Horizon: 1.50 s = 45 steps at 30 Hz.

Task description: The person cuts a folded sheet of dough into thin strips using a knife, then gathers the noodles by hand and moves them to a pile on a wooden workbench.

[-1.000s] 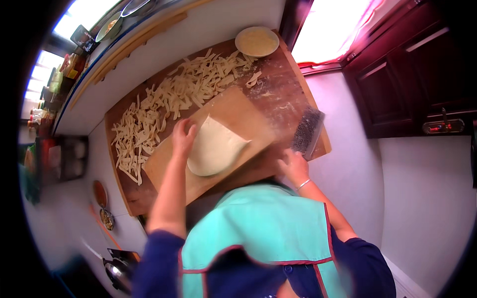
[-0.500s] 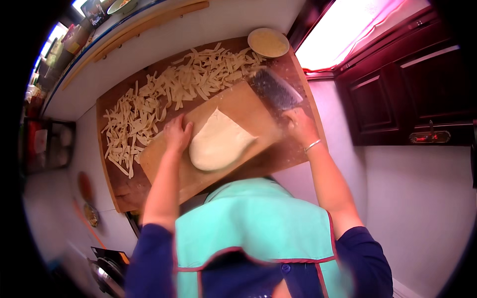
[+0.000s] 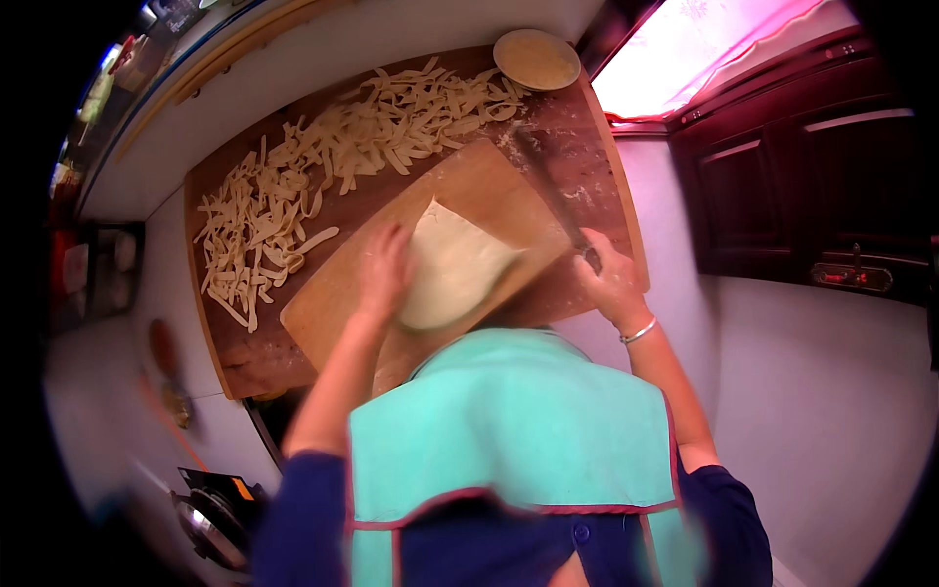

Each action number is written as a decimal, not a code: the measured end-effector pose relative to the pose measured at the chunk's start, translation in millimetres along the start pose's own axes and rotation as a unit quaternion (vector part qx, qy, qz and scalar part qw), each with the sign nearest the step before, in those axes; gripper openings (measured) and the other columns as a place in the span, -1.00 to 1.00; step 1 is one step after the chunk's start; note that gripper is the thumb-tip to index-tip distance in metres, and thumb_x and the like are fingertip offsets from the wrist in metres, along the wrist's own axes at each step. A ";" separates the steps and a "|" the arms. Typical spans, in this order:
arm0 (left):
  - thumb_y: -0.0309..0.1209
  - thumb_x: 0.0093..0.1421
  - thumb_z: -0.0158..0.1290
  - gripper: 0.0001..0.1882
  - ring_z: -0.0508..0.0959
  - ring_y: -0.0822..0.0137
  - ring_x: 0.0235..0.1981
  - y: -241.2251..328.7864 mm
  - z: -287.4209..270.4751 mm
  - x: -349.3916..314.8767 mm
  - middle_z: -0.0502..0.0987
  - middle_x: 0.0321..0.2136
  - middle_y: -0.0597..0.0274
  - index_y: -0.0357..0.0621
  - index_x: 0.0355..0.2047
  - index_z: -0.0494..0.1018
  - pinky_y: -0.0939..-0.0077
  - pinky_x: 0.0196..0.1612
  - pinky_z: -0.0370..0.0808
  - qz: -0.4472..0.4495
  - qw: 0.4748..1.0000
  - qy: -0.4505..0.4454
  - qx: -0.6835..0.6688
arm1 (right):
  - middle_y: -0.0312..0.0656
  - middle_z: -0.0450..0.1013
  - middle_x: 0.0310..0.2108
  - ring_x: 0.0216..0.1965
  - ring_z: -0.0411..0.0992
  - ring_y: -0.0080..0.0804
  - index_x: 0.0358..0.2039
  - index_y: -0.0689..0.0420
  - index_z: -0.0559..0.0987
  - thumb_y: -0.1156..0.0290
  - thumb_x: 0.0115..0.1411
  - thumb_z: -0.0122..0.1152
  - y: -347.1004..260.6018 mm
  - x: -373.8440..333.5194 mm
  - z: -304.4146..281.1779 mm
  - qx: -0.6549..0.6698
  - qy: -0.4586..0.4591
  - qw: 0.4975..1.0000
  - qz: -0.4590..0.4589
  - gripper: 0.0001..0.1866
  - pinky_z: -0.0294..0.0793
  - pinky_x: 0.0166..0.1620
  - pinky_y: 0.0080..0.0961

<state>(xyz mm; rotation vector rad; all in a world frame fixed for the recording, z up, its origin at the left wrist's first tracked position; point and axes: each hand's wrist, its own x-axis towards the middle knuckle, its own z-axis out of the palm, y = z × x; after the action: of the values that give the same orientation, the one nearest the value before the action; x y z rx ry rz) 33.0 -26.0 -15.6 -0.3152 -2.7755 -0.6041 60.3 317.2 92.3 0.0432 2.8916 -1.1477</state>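
Observation:
A pale sheet of dough (image 3: 453, 272), with a pointed far corner, lies on a light wooden cutting board (image 3: 328, 298). My left hand (image 3: 387, 276) is at the dough's left edge, its slightly blurred fingers stretched out over the board and holding nothing. To the right of the board, my right hand (image 3: 611, 278) is closed round the handle of a broad kitchen knife (image 3: 554, 186). The blade is turned nearly edge-on and points away from me, blurred by motion. Many cut dough strips (image 3: 362, 132) are heaped beyond the board.
The board rests on a larger brown wooden tabletop (image 3: 577, 147) dusted with flour. A bowl of pale flour or meal (image 3: 536, 61) stands at its far right corner. A dark red door (image 3: 802, 176) is on the right. Pans (image 3: 210, 523) sit low at the left.
My left hand has moved right, onto the dough's left edge. The knife has turned from showing its broad side to nearly edge-on, still in my right hand. The whole view has shifted slightly.

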 end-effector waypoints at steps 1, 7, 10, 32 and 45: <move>-0.21 0.06 0.20 -0.46 0.47 0.06 -0.03 18.5 -5.1 -5.1 0.50 -0.08 0.00 -0.12 0.04 0.40 0.21 0.04 0.39 0.000 1.000 -0.022 -0.005 | -0.02 0.52 -0.40 -0.38 0.51 -0.11 0.00 0.09 0.46 0.36 0.12 0.16 -0.9 4.9 2.0 -0.008 -0.019 1.000 -0.012 -0.60 0.48 -0.29 -0.31; -0.29 0.02 0.24 -0.58 0.53 0.23 -0.33 20.7 -28.0 48.5 0.53 -0.33 0.10 -0.18 -0.14 0.44 0.31 -0.25 0.48 -0.241 0.911 -0.291 -0.166 | -0.01 0.52 -0.27 -0.29 0.49 -0.03 -0.01 0.06 0.46 0.34 0.12 0.16 7.6 25.8 1.9 -0.011 -0.052 0.995 -0.083 -0.61 0.49 -0.25 -0.23; -0.31 0.03 0.25 -0.68 0.50 0.34 -0.43 16.9 -14.9 54.5 0.53 -0.44 0.19 -0.19 -0.28 0.46 0.36 -0.33 0.46 -0.290 0.868 -0.290 -0.280 | -0.01 0.52 -0.25 -0.27 0.49 -0.02 0.00 0.07 0.45 0.33 0.12 0.15 10.5 32.3 -4.6 -0.022 -0.074 0.993 -0.087 -0.61 0.49 -0.22 -0.23; -0.41 -0.03 0.16 -0.62 0.37 0.05 0.09 103.6 55.6 104.9 0.45 -0.04 0.16 -0.02 -0.12 0.50 0.07 0.15 0.31 0.250 0.956 -0.080 -0.129 | 0.06 0.44 -0.38 -0.37 0.46 0.12 -0.24 0.14 0.31 0.50 0.16 -0.09 0.2 78.1 23.6 -0.174 -0.085 0.979 -0.069 -0.86 0.46 -0.34 -0.07; -0.39 -0.04 0.18 -0.55 0.35 0.03 0.11 107.3 53.4 107.0 0.43 -0.03 0.09 0.01 -0.06 0.50 0.08 0.20 0.25 0.229 0.959 -0.086 -0.140 | 0.03 0.43 -0.47 -0.48 0.47 0.06 -0.28 0.17 0.30 0.52 0.14 -0.07 -15.5 57.2 6.8 -0.206 -0.084 0.970 -0.094 -0.88 0.47 -0.43 -0.11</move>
<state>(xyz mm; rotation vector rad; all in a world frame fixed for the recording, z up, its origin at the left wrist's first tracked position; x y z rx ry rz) -50.3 108.6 11.6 -1.0815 -2.6247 -0.8757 2.7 302.1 95.8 -0.3279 2.9571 -0.5128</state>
